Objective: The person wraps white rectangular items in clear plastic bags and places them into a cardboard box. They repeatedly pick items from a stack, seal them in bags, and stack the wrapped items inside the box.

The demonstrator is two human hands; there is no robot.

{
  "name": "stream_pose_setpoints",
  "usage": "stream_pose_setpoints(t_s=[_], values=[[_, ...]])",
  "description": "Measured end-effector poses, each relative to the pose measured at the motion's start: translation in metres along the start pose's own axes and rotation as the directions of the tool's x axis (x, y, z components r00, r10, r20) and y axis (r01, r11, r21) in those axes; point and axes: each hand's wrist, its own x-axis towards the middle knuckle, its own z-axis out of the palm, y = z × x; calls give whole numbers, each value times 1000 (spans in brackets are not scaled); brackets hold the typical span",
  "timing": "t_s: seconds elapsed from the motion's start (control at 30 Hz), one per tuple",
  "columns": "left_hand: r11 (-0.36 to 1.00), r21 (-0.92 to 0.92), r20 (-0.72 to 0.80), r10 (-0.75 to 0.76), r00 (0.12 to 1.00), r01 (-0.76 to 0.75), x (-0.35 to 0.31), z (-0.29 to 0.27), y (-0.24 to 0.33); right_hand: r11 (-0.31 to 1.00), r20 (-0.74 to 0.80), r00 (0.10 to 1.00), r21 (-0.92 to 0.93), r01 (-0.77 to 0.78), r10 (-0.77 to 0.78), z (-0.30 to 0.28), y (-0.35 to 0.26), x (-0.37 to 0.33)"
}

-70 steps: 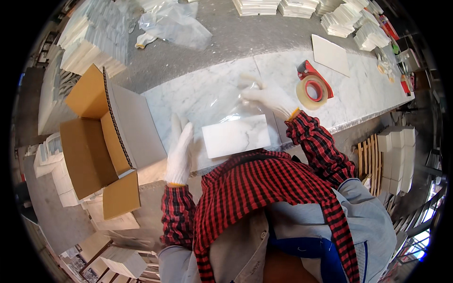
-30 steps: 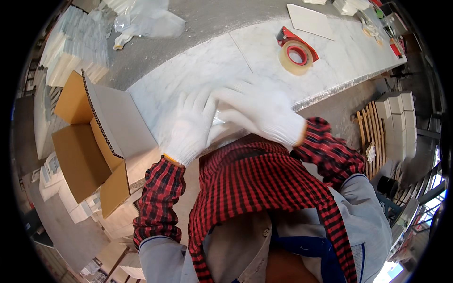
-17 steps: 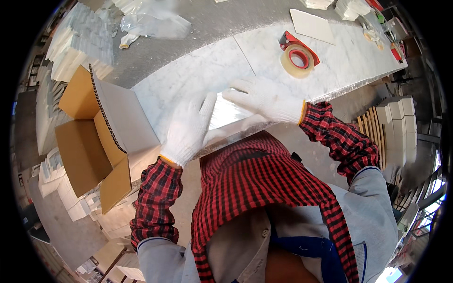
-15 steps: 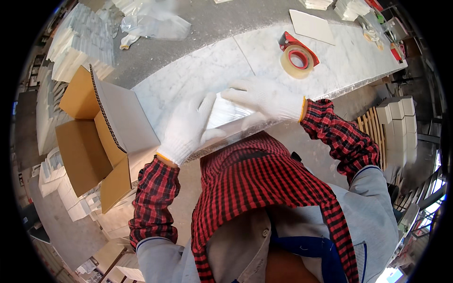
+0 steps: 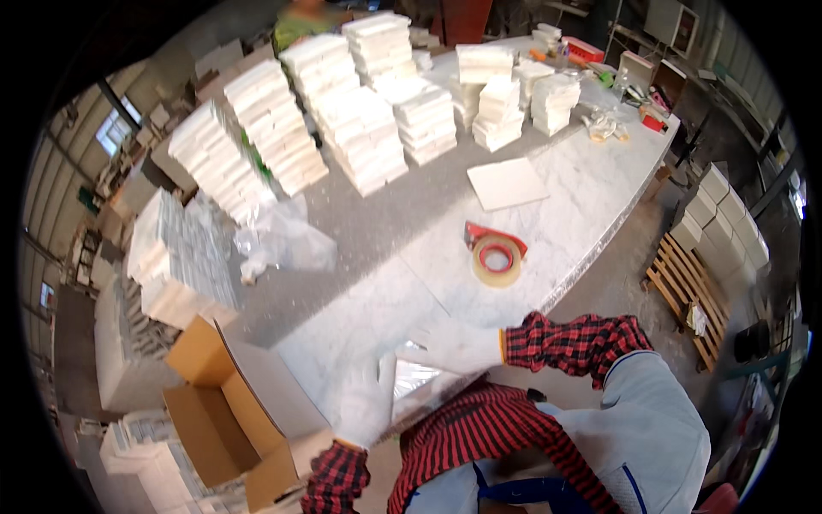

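A shiny, flat piece wrapped in clear film (image 5: pixel 413 377) lies at the near edge of the marble-patterned table, between my two gloved hands. My left hand (image 5: pixel 363 401), in a white knit glove, rests along its left side with fingers stretched out. From the right, my right hand (image 5: pixel 455 344) reaches over its far edge, fingers extended and flat. The hands partly hide the wrapped piece. Just left of my left hand stands an open cardboard box (image 5: pixel 300 390), white outside and brown inside, flaps spread.
Beyond my hands lie a red tape dispenser with clear tape (image 5: pixel 497 259) and a white square tile (image 5: pixel 507 183). Crumpled plastic film (image 5: pixel 287 240) sits left. Several tall stacks of white tiles (image 5: pixel 355 137) line the far side. A wooden pallet (image 5: pixel 689 295) with white boxes stands right.
My view has tilted up, bringing the far tile stacks into sight. Both hands stay around the wrapped piece, with little visible shift.
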Motion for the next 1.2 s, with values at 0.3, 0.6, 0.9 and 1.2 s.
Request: stream_pose_setpoints(t_s=[0.3,0.6,0.9,1.2], values=[[996,-35,16,-85,996,85,-10,12,1,787,94,967,565,-247,236,6,0,-2],[439,-573,224,-728,648,692,-23,45,-4,503,72,685,625,-597,725,88,-3,-11],[143,-931,149,-692,707,335,-52,77,28,173,196,592,844,-508,782,58,-40,-6],[225,-871,236,-589,773,438,-42,47,11,327,161,787,846,-421,595,69,-26,-26]])
